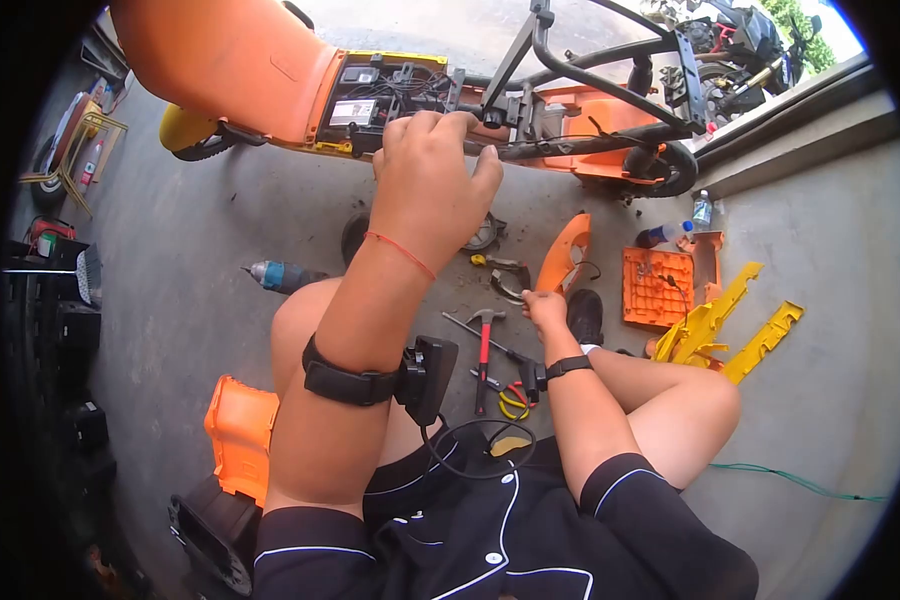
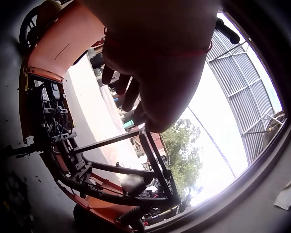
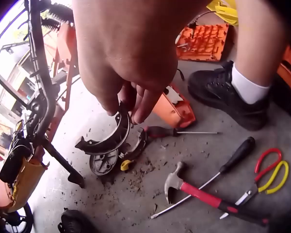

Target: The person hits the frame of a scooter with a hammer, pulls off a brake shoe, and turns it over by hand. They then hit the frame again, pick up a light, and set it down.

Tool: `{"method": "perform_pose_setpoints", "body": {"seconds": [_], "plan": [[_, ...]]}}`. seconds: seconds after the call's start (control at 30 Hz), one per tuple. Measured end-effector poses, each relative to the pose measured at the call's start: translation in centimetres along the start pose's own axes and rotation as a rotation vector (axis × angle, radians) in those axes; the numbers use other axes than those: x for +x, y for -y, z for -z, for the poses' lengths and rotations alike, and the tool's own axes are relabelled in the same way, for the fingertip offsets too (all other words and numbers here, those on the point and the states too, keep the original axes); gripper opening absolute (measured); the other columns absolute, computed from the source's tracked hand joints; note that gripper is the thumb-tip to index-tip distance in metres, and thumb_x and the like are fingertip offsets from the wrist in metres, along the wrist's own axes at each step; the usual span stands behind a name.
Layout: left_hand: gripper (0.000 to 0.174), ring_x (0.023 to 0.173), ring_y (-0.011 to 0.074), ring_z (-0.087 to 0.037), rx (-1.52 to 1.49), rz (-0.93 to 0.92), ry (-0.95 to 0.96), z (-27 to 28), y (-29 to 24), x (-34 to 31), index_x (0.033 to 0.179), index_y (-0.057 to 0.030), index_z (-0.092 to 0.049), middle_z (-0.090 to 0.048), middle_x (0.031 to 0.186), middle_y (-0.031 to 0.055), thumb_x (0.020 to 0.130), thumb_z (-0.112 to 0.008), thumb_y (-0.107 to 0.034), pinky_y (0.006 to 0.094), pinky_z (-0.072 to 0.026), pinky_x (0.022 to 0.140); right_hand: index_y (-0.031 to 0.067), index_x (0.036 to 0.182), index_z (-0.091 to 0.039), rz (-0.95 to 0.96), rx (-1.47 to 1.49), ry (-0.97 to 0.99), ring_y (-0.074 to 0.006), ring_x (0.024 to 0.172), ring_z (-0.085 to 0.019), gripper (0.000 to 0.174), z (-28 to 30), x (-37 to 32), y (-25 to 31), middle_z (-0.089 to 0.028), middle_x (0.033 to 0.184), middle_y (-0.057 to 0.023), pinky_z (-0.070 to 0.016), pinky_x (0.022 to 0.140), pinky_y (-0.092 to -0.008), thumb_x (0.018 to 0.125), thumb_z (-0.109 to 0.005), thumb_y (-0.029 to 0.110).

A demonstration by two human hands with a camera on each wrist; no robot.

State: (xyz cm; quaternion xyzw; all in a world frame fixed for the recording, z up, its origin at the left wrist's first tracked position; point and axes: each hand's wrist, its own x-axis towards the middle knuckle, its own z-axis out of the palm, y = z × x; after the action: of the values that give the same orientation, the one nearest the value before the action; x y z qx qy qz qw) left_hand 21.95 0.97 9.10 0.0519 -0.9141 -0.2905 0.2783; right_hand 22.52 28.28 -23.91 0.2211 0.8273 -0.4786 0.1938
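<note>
My left hand (image 1: 425, 185) is raised before the scooter frame (image 1: 560, 70), fingers loosely bent; in the left wrist view the hand (image 2: 153, 73) shows nothing in its fingers. Whether its fingertips touch the scooter cannot be told. Low over the floor, my right hand (image 1: 547, 312) pinches one end of a curved dark metal part (image 3: 111, 143) between thumb and fingers, as the right wrist view shows. Below that part, a round metal plate (image 3: 104, 163) and another curved piece (image 3: 138, 147) with a yellow tab (image 3: 126, 165) lie on the floor.
A hammer (image 3: 203, 195), a long screwdriver (image 3: 237, 155), red-and-yellow-handled pliers (image 3: 254, 187) and another screwdriver (image 3: 160, 131) lie on the floor. A blue drill (image 1: 285, 277) is at left; orange panels (image 1: 658, 285), yellow panels (image 1: 765, 340) and bottles (image 1: 702, 210) are at right.
</note>
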Motion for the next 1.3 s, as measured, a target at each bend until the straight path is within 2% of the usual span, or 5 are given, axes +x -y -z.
{"method": "perform_pose_setpoints", "body": {"seconds": [0.2, 0.3, 0.8, 1.07, 1.3], "plan": [[0.031, 0.099, 0.0349, -0.06, -0.008, -0.02, 0.072, 0.3, 2.8, 0.8, 0.105, 0.0007, -0.07, -0.068, 0.102, 0.0181, 0.084, -0.067, -0.023, 0.0435, -0.0458, 0.093, -0.004, 0.096, -0.072, -0.051, -0.675, 0.152, -0.0359, 0.095, -0.07, 0.042, -4.8, -0.8, -6.3, -0.071, 0.1, -0.0233, -0.0554, 0.082, -0.0413, 0.076, -0.078, 0.032], [0.033, 0.104, 0.0369, -0.057, -0.029, 0.033, 0.12, 0.6, 2.7, 0.9, 0.105, 0.0001, -0.07, -0.067, 0.102, 0.0181, 0.085, -0.066, -0.026, 0.0437, -0.0449, 0.095, -0.0027, 0.093, -0.073, -0.142, -0.691, 0.226, -0.0334, 0.081, -0.071, 0.04, -6.7, -2.3, -4.3, -0.072, 0.089, -0.0206, -0.0553, 0.079, -0.0403, 0.074, -0.076, 0.032], [0.03, 0.105, 0.0281, -0.062, 0.039, -0.003, 0.364, 1.0, 2.0, 1.0, 0.112, -0.0013, -0.066, -0.067, 0.109, 0.0141, 0.09, -0.066, -0.021, 0.037, -0.047, 0.093, -0.0022, 0.095, -0.07, -0.193, -0.254, 0.183, -0.0325, 0.092, -0.07, 0.036, -13.0, -0.9, -9.0, -0.072, 0.095, -0.0185, -0.0526, 0.08, -0.0394, 0.075, -0.077, 0.027], [0.03, 0.096, 0.037, -0.062, -0.09, 0.003, 0.359, 0.4, 1.6, 0.9, 0.104, 0.0052, -0.067, -0.067, 0.098, 0.0226, 0.086, -0.068, -0.019, 0.0415, -0.049, 0.087, -0.0024, 0.098, -0.069, 0.131, -0.308, -0.019, -0.0381, 0.094, -0.068, 0.048, -11.8, 0.7, -6.5, -0.071, 0.097, -0.0227, -0.0529, 0.085, -0.044, 0.077, -0.078, 0.039], [0.029, 0.102, 0.0252, -0.064, -0.038, 0.046, 0.456, 0.6, 1.6, 1.1, 0.115, -0.0043, -0.065, -0.068, 0.107, 0.0121, 0.089, -0.066, -0.019, 0.0384, -0.0483, 0.091, -0.0029, 0.107, -0.069, -0.142, -0.59, 0.021, -0.0393, 0.108, -0.064, 0.06, -6.4, -3.3, -5.7, -0.066, 0.116, -0.0256, -0.0507, 0.091, -0.0429, 0.08, -0.074, 0.05]]}}
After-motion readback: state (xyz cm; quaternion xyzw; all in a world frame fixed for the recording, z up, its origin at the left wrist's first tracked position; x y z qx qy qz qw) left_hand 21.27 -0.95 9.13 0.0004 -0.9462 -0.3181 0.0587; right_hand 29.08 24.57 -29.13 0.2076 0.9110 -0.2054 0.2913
